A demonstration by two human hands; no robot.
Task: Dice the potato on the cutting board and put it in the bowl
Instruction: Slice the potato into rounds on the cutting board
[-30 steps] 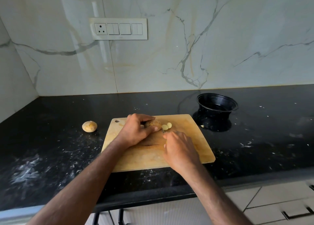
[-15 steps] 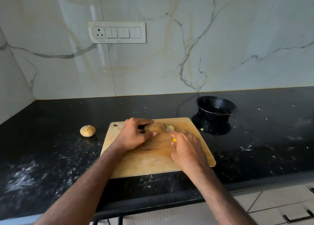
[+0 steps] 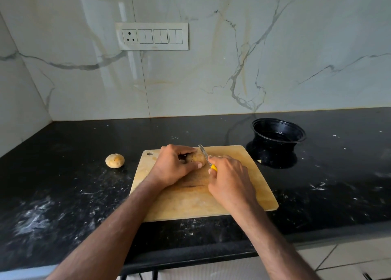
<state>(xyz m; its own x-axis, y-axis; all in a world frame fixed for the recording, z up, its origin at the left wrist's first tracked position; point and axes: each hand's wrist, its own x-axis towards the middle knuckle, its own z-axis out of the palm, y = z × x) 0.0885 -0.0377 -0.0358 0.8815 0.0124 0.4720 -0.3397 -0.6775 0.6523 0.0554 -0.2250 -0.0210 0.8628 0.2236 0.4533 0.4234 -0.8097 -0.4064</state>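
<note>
Gripping the potato [image 3: 195, 159] with curled fingers, the left hand [image 3: 175, 166] pins it to the far-left part of the cutting board [image 3: 249, 186]; the potato is oval, tan and speckled, its long axis running roughly left to right; the right hand [image 3: 229, 179] is clamped on the yellow handle of the knife [image 3: 206, 158], whose narrow metal blade points away and slightly left, meeting the potato's right end; the board is pale, scuffed wood with rounded corners; the bowl [image 3: 279, 135], round black ribbed plastic, stands beyond the board's right corner on the glossy speckled black countertop [image 3: 63, 195]; a second potato [image 3: 114, 160] lies left.
</note>
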